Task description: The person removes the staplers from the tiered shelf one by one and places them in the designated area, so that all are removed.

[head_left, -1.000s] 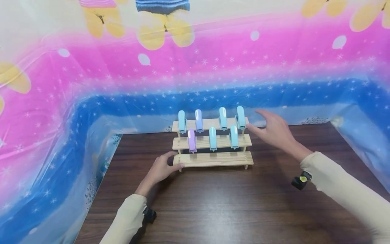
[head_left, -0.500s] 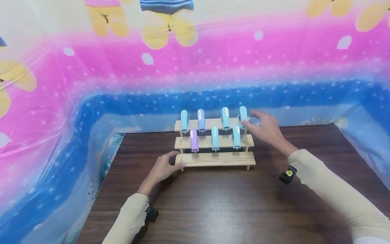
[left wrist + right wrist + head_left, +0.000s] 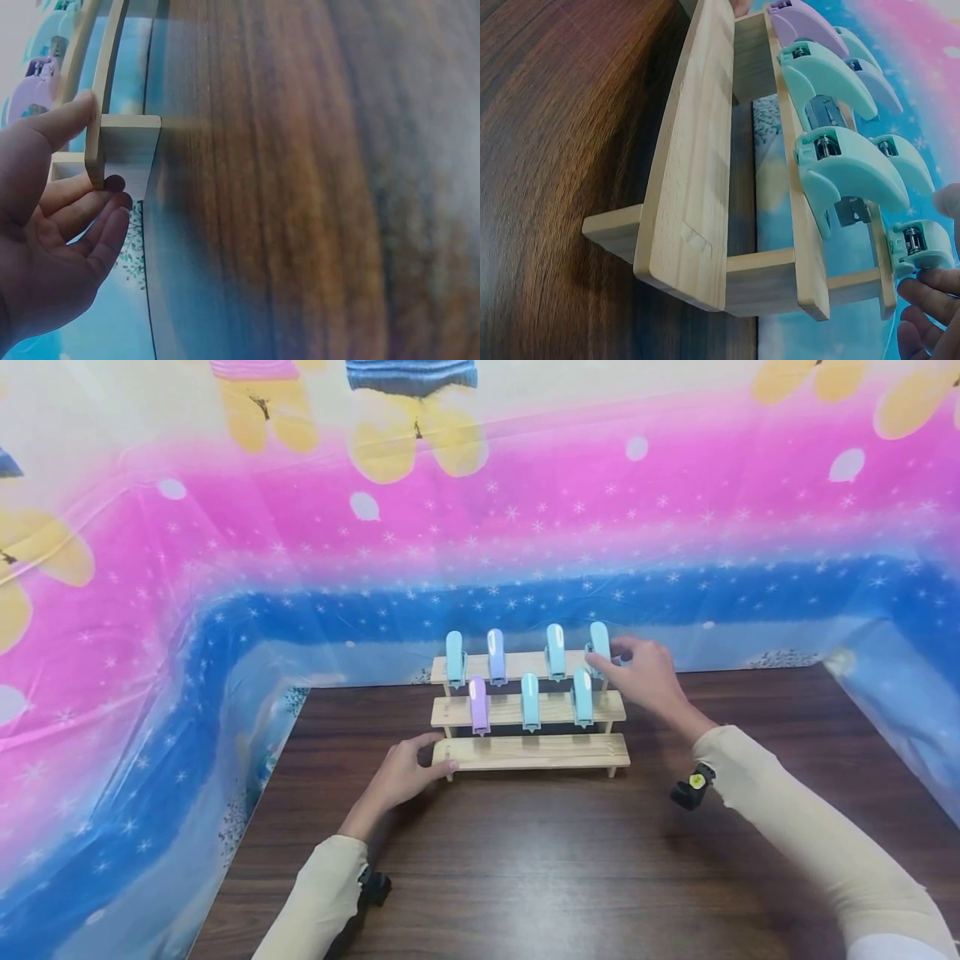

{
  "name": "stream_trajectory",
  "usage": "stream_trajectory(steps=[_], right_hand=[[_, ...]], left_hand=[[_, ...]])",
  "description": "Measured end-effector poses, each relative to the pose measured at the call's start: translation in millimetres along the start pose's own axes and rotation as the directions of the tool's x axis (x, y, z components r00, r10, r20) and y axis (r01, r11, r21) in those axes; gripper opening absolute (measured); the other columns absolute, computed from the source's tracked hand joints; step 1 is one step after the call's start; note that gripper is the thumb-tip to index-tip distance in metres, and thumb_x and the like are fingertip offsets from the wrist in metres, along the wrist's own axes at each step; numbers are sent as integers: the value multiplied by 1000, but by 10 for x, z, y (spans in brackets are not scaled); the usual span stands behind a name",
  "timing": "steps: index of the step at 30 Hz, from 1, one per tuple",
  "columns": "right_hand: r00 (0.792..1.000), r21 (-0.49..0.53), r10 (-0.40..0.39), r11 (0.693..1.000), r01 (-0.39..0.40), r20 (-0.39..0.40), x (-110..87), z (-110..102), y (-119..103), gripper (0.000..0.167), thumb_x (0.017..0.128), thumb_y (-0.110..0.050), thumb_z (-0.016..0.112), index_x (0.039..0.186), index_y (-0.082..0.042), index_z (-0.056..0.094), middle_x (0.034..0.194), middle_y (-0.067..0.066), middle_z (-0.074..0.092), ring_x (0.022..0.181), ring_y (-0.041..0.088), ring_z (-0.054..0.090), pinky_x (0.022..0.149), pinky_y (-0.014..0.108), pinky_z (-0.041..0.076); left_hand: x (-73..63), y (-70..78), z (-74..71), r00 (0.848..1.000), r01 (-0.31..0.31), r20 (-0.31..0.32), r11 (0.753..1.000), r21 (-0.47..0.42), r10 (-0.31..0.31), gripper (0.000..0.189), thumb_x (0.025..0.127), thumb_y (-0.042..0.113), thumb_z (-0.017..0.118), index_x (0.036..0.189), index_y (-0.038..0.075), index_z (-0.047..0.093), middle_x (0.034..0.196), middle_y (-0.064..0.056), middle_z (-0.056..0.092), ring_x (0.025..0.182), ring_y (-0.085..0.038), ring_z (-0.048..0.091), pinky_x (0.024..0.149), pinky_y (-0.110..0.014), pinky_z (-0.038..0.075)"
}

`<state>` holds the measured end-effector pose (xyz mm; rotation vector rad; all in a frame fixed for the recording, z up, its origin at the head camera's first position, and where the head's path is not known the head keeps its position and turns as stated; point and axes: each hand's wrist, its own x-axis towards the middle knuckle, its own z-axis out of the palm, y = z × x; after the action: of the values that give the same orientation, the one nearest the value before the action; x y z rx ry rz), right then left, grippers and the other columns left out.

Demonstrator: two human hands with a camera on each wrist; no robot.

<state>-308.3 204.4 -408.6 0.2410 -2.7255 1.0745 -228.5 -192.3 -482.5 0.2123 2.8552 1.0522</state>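
From the head view, the right hand [image 3: 648, 672] seems to pinch the turquoise end tool [image 3: 600, 637], a small stapler or hole punch by its look, at the right end of the top shelf [image 3: 525, 663] of a three-tier wooden rack [image 3: 557, 708], its thumb lying across the front. The left hand [image 3: 401, 772] holds the left end of the lowest shelf [image 3: 532, 750]. Progress can only be judged from the layout: the far-left turquoise tool [image 3: 454, 658], blue tool [image 3: 496, 656] and inner turquoise tool [image 3: 555, 652] share the top shelf, while the purple tool [image 3: 478, 704], central turquoise tool [image 3: 530, 702] and right-hand turquoise tool [image 3: 582, 696] stand on the middle shelf [image 3: 504, 711]. The end tool appears grasped but not lifted off its shelf; how much remains cannot be told. In the left wrist view, thumb and curled fingers close narrowly around the end of the lowest shelf, probably steadying it. In the right wrist view, fingertips touch the end tool's side, but the frame edge cuts off the hand, so the thumb's contact is unclear there. Against the head frame of a second ago, when the right hand's thumb and fingers were spread wide just beside the end tool, they are now drawn in around it; the left hand keeps its place and all seven tools stand in the same arrangement
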Motion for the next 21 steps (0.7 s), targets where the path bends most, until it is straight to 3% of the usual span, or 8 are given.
stream_trajectory(steps=[9,16,21], right_hand=[[999,57,45,997,-44,-25,-6,29,1,70,91,-60,69,132,-3,66,109,14,74,96,29,69,83,47,54],[998,88,45,995,-41,-47,-2,26,-16,66,91,-59,70,126,-3,69,104,14,75,91,27,69,80,44,54],[997,99,52,994,-47,-52,5,29,-9,58,91,-54,73,120,-3,71,102,14,75,89,26,69,78,42,54]], left_hand=[[4,6,6,1000,-3,5,1000,-2,3,63,94,39,75,146,7,56,142,-18,60,86,-21,57,82,-42,46],[6,28,6,1000,12,-3,1000,-8,-13,61,95,36,75,146,8,57,140,-17,62,79,-19,56,80,-41,45],[-4,15,10,1000,15,7,1000,-20,-15,61,95,35,74,147,8,56,128,-16,68,63,-16,50,73,-37,45]])
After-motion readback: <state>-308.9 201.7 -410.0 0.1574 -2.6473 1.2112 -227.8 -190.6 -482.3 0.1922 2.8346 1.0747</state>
